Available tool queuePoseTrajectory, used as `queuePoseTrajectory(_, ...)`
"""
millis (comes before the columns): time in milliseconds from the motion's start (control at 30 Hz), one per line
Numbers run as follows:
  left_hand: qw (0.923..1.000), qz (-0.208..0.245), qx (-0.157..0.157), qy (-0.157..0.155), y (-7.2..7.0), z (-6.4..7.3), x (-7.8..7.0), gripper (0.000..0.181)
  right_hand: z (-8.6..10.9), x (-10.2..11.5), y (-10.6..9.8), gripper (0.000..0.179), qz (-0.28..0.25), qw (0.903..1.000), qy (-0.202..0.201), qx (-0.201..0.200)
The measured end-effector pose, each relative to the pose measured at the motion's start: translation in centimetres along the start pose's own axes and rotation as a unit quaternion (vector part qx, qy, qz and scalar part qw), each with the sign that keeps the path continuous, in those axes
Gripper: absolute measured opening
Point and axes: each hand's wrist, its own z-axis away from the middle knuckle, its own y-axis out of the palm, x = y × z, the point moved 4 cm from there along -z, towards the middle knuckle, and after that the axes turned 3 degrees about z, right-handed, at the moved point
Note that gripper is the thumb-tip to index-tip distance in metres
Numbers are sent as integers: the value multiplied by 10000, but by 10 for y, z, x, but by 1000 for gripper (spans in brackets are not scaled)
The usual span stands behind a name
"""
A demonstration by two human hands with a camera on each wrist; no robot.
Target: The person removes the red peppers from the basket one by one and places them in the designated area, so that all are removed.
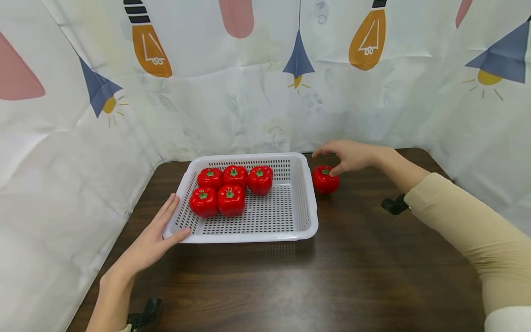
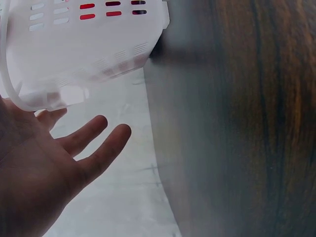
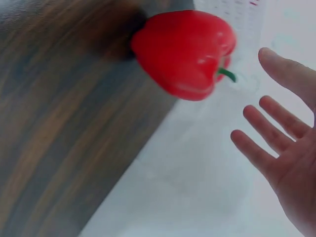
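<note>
A white plastic basket (image 1: 265, 237) with slotted walls stands on the table, with several red bell peppers (image 1: 231, 200) grouped in its left half. One more red bell pepper (image 1: 325, 180) sits on the table just outside the basket's right wall; its green stem shows in the right wrist view. My right hand (image 1: 352, 156) hovers over that pepper with thumb and fingers spread, and in the right wrist view a gap shows between them and the pepper (image 3: 182, 54). At the basket's left front corner my left hand (image 1: 155, 237) rests along the rim, fingers straight and thumb over the front edge.
Beneath everything is a dark brown wooden table (image 1: 352, 276). A white patterned curtain (image 1: 249, 106) hangs close behind its back edge and along both sides. Black straps with small devices sit at the left wrist (image 1: 145, 315) and right wrist (image 1: 395, 205).
</note>
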Motion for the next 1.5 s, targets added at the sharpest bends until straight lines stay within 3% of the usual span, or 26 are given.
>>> queuePoseTrajectory(200, 10000, 3, -8, -27, -1, 0, 0, 94, -9, 22, -12, 53, 178, 9994, -271, -99)
queuePoseTrajectory(467, 10000, -45, -33, -21, 0, -1, 1, 94, -29, 53, -14, 52, 419, 9977, -531, 28)
queuePoseTrajectory(733, 10000, -45, -33, 19, 0, 0, 1, 94, -52, 70, -1, 53, 725, 9952, -625, 184)
queuePoseTrajectory(1500, 10000, -3, -75, -19, 1, 0, 3, 94, -109, 109, 34, 53, 816, 9910, -936, 508)
